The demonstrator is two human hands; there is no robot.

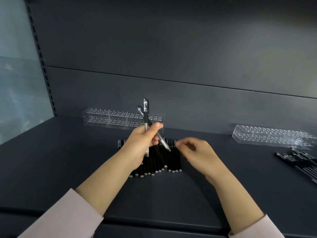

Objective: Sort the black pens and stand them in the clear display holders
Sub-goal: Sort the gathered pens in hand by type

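Closest to me, my two pale pink sleeves, the left sleeve and the right sleeve, come in from the bottom corners over the dark shelf. Past them a row of black pens lies flat on the shelf, side by side, with the silver ends toward me.

My left hand is raised over the left part of that row. Its fingers and thumb are curled round two clear-barrelled pens with black caps. One stands nearly upright and the other leans across it, tip down to the right.

My right hand hangs over the right end of the row, fingers bent and blurred. I cannot tell whether it pinches a pen.

Well off to the right lies a loose heap of black pens.

Further back, a long clear display holder with rows of holes sits behind my left hand. A second clear display holder sits at the right, just behind the heap. Both stand by the dark back panel.
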